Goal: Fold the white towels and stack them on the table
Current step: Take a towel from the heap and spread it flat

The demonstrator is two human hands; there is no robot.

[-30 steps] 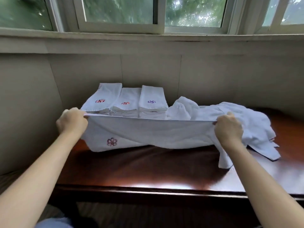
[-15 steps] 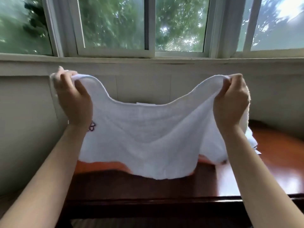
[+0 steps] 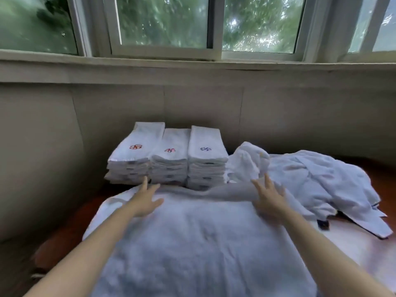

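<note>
Pressing hands: left hand (image 3: 145,200) and right hand (image 3: 267,198) lay palm-down with fingers straight and splayed; both were released, gripping nothing, only resting on cloth
Flat towel: flat towel (image 3: 199,243) lay spread over the table (image 3: 70,219), reaching from the near edge of the view to the foot of the stacks; both hands sat on its far part
Far edge: it looked rucked into a low ridge just in front of the stacks; motion blur kept me from telling whether it touched them
Folded stacks: folded stacks (image 3: 169,161) stood three abreast against the wall, touching side by side, embroidered marks on top
Loose heap: loose heap (image 3: 310,179) of unfolded towels lay to the right, its edge just beside the right hand; whether it overlapped the flat towel I could not tell
Risk, crease: folding over that ridge would likely trap a wrinkle; a lopsided fold would stack badly
Risk, stacks: a forward smoothing stroke could shove cloth into the stacks; the nearest layers might slide out of line
Risk, snag: lifting the right side could drag heap cloth along if the two overlapped
Risk, slip: polished wood offered little hold; the towel might skid rather than flatten
</note>
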